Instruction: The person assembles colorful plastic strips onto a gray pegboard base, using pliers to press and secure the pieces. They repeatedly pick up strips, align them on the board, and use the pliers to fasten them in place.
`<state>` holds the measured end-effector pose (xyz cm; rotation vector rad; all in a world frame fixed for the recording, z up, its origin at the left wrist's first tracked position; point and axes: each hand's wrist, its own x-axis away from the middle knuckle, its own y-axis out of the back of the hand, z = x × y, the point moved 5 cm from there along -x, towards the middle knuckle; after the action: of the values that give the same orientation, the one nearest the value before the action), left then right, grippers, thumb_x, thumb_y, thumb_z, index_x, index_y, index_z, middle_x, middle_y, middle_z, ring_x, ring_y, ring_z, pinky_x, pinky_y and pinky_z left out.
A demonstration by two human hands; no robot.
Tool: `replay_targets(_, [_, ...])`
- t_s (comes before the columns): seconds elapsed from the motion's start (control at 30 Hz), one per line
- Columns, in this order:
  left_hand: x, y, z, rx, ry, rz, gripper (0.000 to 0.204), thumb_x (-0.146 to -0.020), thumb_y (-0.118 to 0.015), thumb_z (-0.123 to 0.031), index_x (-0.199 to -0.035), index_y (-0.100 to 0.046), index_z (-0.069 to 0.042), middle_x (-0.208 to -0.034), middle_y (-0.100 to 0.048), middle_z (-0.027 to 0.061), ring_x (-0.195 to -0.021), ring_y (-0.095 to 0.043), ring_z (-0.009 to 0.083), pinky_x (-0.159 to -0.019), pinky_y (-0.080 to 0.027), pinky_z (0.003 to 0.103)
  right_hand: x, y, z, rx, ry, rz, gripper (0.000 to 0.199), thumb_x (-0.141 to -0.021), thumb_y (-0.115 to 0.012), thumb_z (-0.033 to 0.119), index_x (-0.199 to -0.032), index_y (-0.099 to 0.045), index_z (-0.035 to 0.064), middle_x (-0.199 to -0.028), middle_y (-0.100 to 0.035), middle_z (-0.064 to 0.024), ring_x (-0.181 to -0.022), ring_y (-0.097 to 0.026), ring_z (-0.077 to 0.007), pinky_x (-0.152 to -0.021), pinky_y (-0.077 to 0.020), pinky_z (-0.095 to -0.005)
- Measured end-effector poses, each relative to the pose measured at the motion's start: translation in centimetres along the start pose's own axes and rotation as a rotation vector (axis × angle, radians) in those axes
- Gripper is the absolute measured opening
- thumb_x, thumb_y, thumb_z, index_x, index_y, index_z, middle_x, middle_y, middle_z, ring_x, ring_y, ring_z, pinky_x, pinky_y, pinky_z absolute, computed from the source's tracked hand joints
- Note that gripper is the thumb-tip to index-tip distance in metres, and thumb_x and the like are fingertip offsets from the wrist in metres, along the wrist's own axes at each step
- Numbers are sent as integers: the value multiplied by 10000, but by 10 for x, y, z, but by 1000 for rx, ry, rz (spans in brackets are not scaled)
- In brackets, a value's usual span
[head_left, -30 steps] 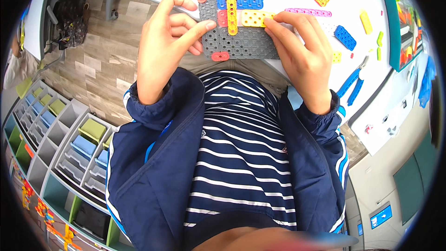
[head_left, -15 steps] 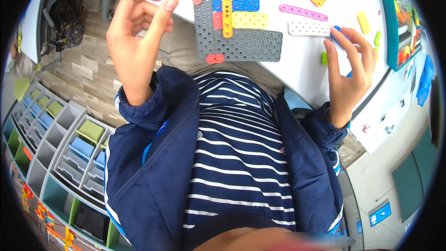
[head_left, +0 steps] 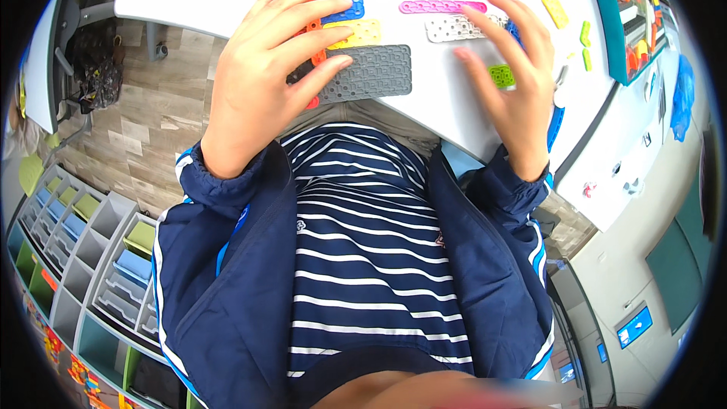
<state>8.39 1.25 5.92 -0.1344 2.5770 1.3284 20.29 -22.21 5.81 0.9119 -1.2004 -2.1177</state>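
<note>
Palm down, the left hand [head_left: 261, 72] lay over the left part of the build, its fingers spread and its thumb set well apart from them. The fingertips reached over the blue bar [head_left: 350, 9] and the yellow bar [head_left: 363, 32], and the thumb tip lay over the upper left of the grey plate [head_left: 371, 72]. Whether those fingers pressed on the parts or only hung above them could not be told, since the hand itself hid the contact. Bits of orange [head_left: 316, 38] showed between the fingers, and a red piece [head_left: 313, 103] peeped out below the thumb at the plate's lower edge.

The build sat at the near edge of the white table [head_left: 447, 98], close to the body. The blue bar was farther off than the yellow one, and both lay beyond the broad part of the plate.

The right hand [head_left: 522, 83] was wide open, with nothing seen between its thumb and index finger. In view, its index finger crossed the right end of the pink strip [head_left: 439, 7] and the right part of the white strip [head_left: 450, 28], while the thumb tip was just below the white strip. A blue block [head_left: 514, 32] was partly hidden behind the fingers. A green piece [head_left: 501, 76] lay just beside the thumb.
</note>
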Motion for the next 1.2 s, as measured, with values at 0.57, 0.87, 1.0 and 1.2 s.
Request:
replay_targets(0.57, [-7, -1, 8, 64, -9, -70, 299, -796, -815, -84, -1091, -767, -71, -1225, -736, 67, -1254, -644, 278, -1156, -419, 490, -1, 31, 11, -146, -275, 163, 352, -732, -867, 96, -1066, -758, 77, -1000, -628, -56, -944, -544, -247, -845, -453, -374])
replay_targets(0.87, [-6, -2, 9, 113, 14, -88, 302, -791, -823, -95, -1087, -767, -69, -1212, -737, 62, -1251, -645, 272, -1155, -417, 512, -47, -33, 46, -160, 36, 19, 384, -753, -850, 149, -1119, -740, 111, -1001, -611, -60, -951, -546, -283, -811, -466, -400])
replay_targets(1.0, [-7, -3, 8, 116, 10, -116, 295, -777, -828, -86, -1066, -771, -66, -1183, -741, 62, -1214, -656, 275, -1113, -450, 480, -45, -22, 41, -135, 7, -26, 352, -753, -850, 154, -1092, -758, 124, -1007, -640, -44, -930, -565, -263, -815, -471, -390])
replay_targets(1.2, [-12, -5, 6, 147, 48, -176, 275, -761, -823, -46, -1031, -772, -66, -1132, -731, 53, -1087, -665, 262, -967, -508, 387, -41, -31, 47, -176, 38, 40, 280, -784, -824, 130, -1061, -784, 145, -984, -646, -21, -922, -581, -242, -810, -468, -389])
